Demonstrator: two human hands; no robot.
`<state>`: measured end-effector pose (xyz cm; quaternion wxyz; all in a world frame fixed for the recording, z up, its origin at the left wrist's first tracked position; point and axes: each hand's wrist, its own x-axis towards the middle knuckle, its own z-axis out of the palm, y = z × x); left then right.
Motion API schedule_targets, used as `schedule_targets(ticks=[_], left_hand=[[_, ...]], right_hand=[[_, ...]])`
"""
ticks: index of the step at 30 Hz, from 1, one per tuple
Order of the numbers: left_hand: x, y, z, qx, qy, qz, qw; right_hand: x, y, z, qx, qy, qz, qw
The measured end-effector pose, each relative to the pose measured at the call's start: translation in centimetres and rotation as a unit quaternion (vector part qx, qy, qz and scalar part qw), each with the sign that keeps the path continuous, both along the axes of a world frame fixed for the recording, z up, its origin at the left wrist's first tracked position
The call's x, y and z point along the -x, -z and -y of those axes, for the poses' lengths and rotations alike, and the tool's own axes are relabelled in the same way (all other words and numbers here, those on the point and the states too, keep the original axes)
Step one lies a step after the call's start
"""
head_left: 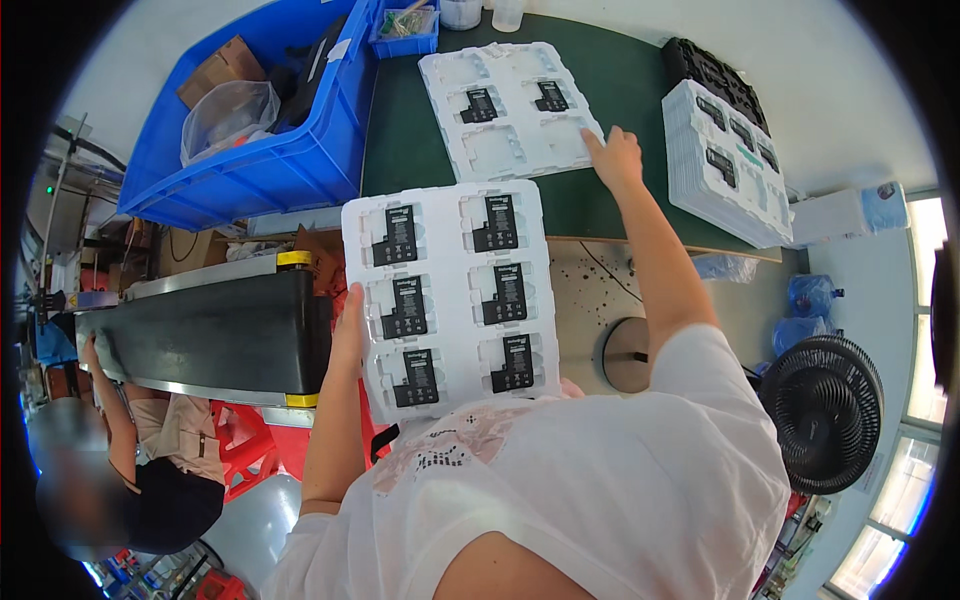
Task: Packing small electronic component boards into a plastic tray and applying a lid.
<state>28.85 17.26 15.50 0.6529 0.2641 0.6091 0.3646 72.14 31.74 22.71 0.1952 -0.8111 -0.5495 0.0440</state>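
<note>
A white plastic tray (450,300) is held up against my body, its moulded pockets filled with several flat black battery packs (504,293). My left hand (349,325) grips this tray's left edge; part of the fingers is hidden beneath it. On the green table lies a second white tray (520,125), with one black battery (480,105) and another black battery (551,96) in its middle pockets and its near pockets bare. My right hand (616,158) is closed at that tray's near right corner, thumb on the rim.
At the table's right stands a stack of white trays (730,165) with batteries on top, beside a black tray (712,75). A big blue bin (270,180) sits left. Below it runs a black conveyor belt (215,325), with a person (150,480) beside it. A black fan (825,412) stands right.
</note>
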Motion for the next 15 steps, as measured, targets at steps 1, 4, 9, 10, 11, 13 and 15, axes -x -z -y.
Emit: schedule_targets(ticks=[1, 4, 9, 10, 11, 13, 15], left_hand=[[-0.4, -0.3, 0.1, 0.024, -0.012, 0.011, 1.0], [-0.9, -0.8, 0.7, 0.011, -0.011, 0.043, 0.999], [-2.0, -1.7, 1.2, 0.013, -0.04, 0.041, 0.998], [-2.0, -1.8, 1.3, 0.014, -0.042, 0.042, 0.998], [-2.1, -2.0, 1.2, 0.022, -0.04, 0.06, 0.997], [-2.4, -2.0, 1.0, 0.029, -0.042, 0.079, 0.996], [-2.2, -1.7, 1.1, 0.019, -0.061, 0.044, 0.997]], right_hand=[[-0.1, 0.9, -2.2, 0.045, 0.059, -0.011, 0.997], [0.5, 2.0, -5.0, 0.142, 0.116, 0.006, 0.983], [-0.2, 1.8, -7.0, 0.226, 0.141, -0.001, 0.964], [-2.0, 2.4, -7.7, 0.219, 0.105, -0.038, 0.969], [-3.9, 3.1, -8.4, 0.213, 0.071, -0.075, 0.972], [-7.5, 4.3, -9.5, 0.174, 0.056, -0.181, 0.966], [-8.7, 3.6, -9.4, 0.108, 0.039, -0.381, 0.918]])
